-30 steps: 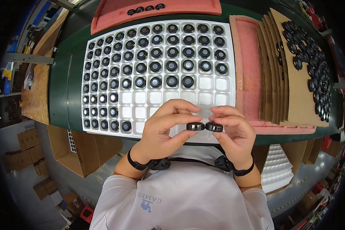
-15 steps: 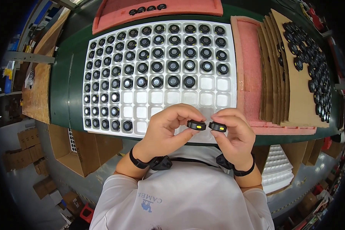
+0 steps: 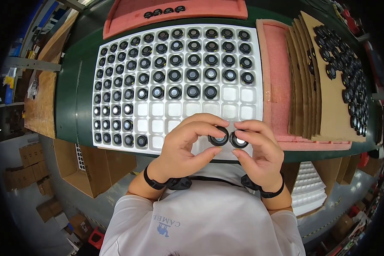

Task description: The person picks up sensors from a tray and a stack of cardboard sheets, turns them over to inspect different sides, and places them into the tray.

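You've turned the left disc (image 3: 214, 141) and the right disc (image 3: 237, 143) from edge-on to face-up since half a second ago. Your left hand (image 3: 181, 143) and right hand (image 3: 262, 158), partly curled, grip one each between thumb and fingers, over the five o'clock part of one white tray (image 3: 175, 110); four more discs (image 3: 168, 10) sit at eleven o'clock in a pink tray (image 3: 209, 12).

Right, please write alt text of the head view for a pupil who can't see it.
A left hand and right hand each hold a black disc over a white tray, partly filled with similar discs. Cardboard sheets at right bear more black pieces.
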The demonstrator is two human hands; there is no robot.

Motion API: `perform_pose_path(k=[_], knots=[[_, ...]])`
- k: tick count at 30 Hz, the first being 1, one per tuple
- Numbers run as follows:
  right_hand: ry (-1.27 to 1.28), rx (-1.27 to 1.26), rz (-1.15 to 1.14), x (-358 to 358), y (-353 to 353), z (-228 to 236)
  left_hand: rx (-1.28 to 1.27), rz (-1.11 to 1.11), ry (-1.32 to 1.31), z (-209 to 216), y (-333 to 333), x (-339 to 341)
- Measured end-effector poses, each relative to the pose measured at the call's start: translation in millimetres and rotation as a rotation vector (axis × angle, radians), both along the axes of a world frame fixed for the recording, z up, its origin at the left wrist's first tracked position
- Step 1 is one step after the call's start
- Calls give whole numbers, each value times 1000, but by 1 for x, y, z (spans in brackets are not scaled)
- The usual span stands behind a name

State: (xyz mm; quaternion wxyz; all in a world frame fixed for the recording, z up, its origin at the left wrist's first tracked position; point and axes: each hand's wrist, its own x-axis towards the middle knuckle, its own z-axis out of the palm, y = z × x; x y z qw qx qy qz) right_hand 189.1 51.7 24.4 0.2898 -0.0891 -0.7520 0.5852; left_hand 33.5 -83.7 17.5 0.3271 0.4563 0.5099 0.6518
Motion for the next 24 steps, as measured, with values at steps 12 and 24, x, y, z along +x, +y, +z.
perform_pose_path(k=[12, 24], knots=[[-4, -6, 12, 1, 3, -1, -40, 62, 73, 0, 5, 3], [-45, 28, 6, 5, 10, 4, -76, 12, 102, -1, 10, 0]])
